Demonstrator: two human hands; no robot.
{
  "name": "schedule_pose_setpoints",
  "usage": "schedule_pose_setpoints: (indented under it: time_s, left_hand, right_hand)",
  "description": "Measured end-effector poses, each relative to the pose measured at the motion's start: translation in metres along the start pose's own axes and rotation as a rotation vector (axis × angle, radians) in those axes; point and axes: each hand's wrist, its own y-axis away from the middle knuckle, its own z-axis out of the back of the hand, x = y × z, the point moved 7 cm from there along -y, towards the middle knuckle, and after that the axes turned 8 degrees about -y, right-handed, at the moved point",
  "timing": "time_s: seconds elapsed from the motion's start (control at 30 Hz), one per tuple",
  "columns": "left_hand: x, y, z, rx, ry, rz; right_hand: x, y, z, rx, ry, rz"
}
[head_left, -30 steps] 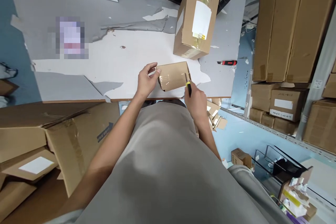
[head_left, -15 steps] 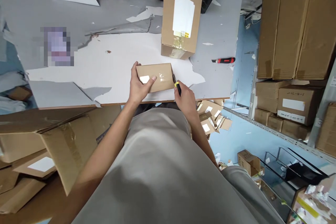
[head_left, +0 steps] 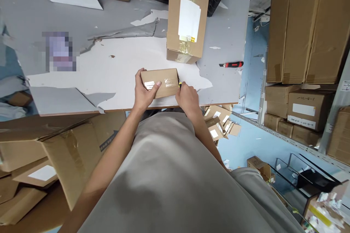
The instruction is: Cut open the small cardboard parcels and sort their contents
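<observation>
Brown cardboard forms the small carton [head_left: 161, 74], the reference for every position here; it lies over the near edge of the white-and-grey bench [head_left: 123, 54], and whether its underside rests fully on the surface cannot be told. At the carton's left end, the left hand [head_left: 143, 93] has its grip clamped on the cardboard, thumb across the top face and fingers around the far side. At the right end, the right hand [head_left: 188, 98] has its grip closed around a cutter [head_left: 179, 85], of which a yellow part shows beside the carton's edge; the depth of the blade, if it has entered at all, is hidden. Glossy tape [head_left: 169, 81] crosses the top face between the two hands. Beyond the small carton, to its right, stands a larger labelled carton [head_left: 173, 25]; farther right of the small carton, well apart from it, lies a red-and-black knife [head_left: 232, 64].

Good technique at this end, as judged from the posture, calls for a shallow blade following the edge, sparing whatever lies within. The left grip is best kept firm and away from the blade's line, with strokes directed clear of the left fingers and the torso.
</observation>
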Motion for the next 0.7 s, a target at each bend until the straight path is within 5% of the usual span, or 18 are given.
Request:
schedule_pose_setpoints:
  time_s: [0.23, 0.37, 0.47, 0.7]
  left_hand:
    - [-0.004, 0.0, 0.004, 0.011, -0.028, 0.0]
    - [0.005, -0.001, 0.013, 0.044, -0.008, 0.023]
    - [0.019, 0.0, 0.026, 0.066, -0.016, 0.051]
    - [0.068, 0.016, 0.074, -0.012, -0.003, 0.144]
  right_hand:
    - [-0.027, 0.036, -0.016, 0.062, 0.037, -0.005]
    - [-0.044, 0.043, -0.013, -0.041, -0.101, 0.099]
    - [-0.067, 0.008, -0.021, -0.122, -0.359, 0.116]
    - [-0.087, -0.1, -0.093, -0.072, -0.905, -0.097]
